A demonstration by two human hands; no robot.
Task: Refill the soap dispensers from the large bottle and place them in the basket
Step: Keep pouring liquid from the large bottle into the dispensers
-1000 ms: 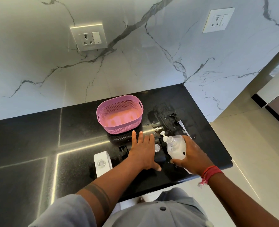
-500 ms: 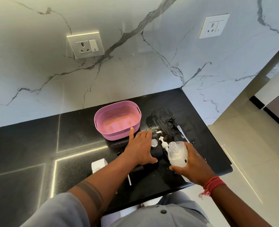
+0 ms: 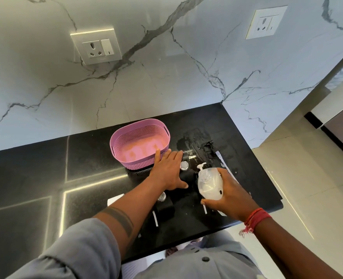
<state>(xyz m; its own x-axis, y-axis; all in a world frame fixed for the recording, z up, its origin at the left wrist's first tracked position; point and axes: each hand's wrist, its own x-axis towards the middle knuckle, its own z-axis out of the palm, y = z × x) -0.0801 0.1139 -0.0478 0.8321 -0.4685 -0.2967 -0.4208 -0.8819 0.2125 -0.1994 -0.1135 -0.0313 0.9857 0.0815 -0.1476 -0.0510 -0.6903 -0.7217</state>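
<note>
Head view of a black stone table point(image 3: 35, 178) set against a white marble wall carrying two electrical sockets, one at the left point(image 3: 96, 46) and one at the right point(image 3: 266, 22). One pink perforated basket point(image 3: 139, 142) stands on the table near the wall; nothing shows inside it. The left hand point(image 3: 167, 171) lies flat, fingers straight and together, palm down over a dark object on the table, its fingertips just beside the basket's near wall; what lies beneath the palm cannot be told. The right hand point(image 3: 230, 195) grips one clear soap dispenser point(image 3: 209, 184), fingers and thumb curled round its body; the dispenser holds a pale liquid and leans with its white pump head point(image 3: 201, 165) toward the wall. Whether its base touches the table cannot be told. Two small round clear caps show near the left hand: one point(image 3: 183, 165) just right of the fingers, one point(image 3: 162, 196) beside the left wrist. A dark block-shaped object point(image 3: 165, 208) sits under the left forearm, too dark to identify. A white object point(image 3: 114, 199) is partly hidden behind the left forearm. A wet patch point(image 3: 190, 146) marks the table right of the basket. The right wrist wears a red thread band point(image 3: 256, 218); the left forearm bears a dark band marking, and grey sleeves cover both upper arms.
</note>
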